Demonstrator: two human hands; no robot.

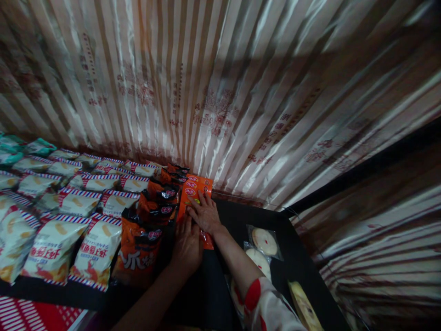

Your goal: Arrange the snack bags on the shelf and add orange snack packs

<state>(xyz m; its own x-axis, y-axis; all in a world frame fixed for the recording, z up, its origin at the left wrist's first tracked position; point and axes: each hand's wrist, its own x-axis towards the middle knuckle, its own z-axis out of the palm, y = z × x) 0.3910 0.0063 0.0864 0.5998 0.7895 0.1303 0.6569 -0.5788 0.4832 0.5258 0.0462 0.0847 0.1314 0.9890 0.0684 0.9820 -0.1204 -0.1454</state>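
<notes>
A row of flat orange snack packets (pixel 191 195) lies against the right side of the snack bags, one overlapping another. My right hand (pixel 206 214) rests on top of these packets with its fingers stretched out. Just below it, my left hand (pixel 188 248) lies along their lower left part, its fingers extended and close to the right hand. Neither hand is closed round anything. Left of my left hand stands a black-and-orange snack bag (pixel 136 257), with several similar bags behind it in a column.
White snack bags (pixel 93 253) with striped edges stand in rows at the left, with green bags (pixel 40 146) behind. A red basket (pixel 34 317) is at lower left. Wrapped round flatbreads (pixel 264 242) and a yellowish packet (pixel 305 305) lie right. A striped curtain (pixel 206 92) hangs behind the black table (pixel 237 214).
</notes>
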